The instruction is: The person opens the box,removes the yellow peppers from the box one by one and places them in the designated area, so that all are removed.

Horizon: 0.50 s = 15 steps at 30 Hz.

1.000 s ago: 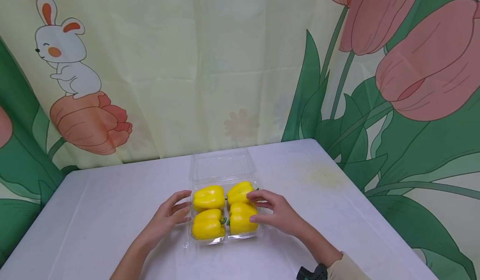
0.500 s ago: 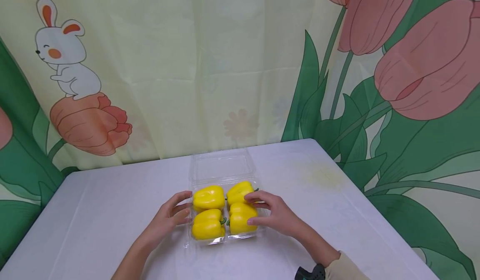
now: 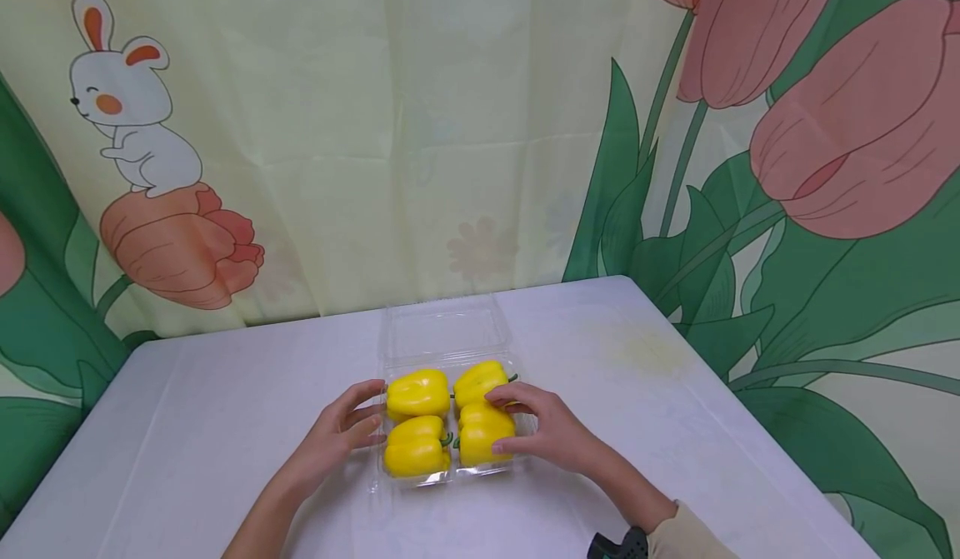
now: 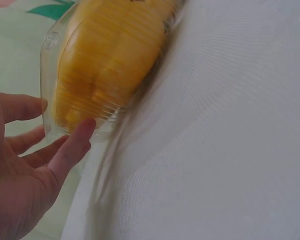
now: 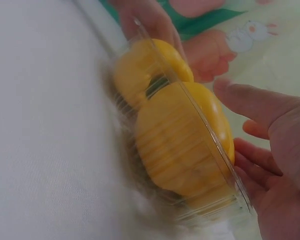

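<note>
Several yellow bell peppers with green stems lie in a clear plastic clamshell box (image 3: 431,481) on the table. My left hand (image 3: 337,426) rests its loosely bent fingers against the box's left wall; in the left wrist view the thumb (image 4: 76,142) touches the ribbed side. Over the box's right side reaches my right hand (image 3: 551,432), its fingers spread across the right-hand pepper pair. Between its thumb and fingers is the front right pepper (image 3: 480,438). From the right wrist camera, the thumb (image 5: 255,102) hovers near that pepper, other fingers at the rim.
The box's lid (image 3: 446,330) lies folded back, flat behind the peppers. A white cloth covers the table (image 3: 225,409). Directly behind its far edge hangs a printed curtain (image 3: 322,142). A black device (image 3: 618,545) sits at the right wrist.
My right hand has drifted slightly left, further over the front right pepper. The left hand, the peppers and the box stay about where they were.
</note>
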{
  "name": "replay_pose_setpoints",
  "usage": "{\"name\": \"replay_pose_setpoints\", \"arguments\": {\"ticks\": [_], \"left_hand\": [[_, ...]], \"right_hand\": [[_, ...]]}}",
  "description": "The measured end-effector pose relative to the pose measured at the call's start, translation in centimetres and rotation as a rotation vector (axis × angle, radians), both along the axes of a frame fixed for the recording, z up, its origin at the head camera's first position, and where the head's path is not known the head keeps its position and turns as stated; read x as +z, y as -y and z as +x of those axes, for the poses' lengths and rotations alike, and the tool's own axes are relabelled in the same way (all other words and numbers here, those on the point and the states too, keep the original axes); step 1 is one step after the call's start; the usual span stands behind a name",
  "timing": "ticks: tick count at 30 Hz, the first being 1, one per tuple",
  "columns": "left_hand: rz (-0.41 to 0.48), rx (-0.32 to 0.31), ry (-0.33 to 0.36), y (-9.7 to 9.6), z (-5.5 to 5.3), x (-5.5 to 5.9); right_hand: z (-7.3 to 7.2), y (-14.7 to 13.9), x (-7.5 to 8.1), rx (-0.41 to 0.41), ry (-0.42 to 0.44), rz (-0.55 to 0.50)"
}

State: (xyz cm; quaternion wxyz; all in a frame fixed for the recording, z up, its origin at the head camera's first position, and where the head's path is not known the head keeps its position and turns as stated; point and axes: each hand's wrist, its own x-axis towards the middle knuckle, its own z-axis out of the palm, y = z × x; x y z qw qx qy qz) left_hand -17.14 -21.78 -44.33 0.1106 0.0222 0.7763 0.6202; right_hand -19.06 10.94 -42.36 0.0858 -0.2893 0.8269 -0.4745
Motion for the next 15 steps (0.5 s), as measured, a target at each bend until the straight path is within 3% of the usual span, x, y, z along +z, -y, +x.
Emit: {"name": "replay_pose_setpoints", "arguments": {"ticks": [15], "left_hand": [[0.018,-0.004,0.001,-0.03,0.02,-0.05]], "right_hand": [[0.32,0.58,-0.25,-0.033,-0.039,0.105]]}}
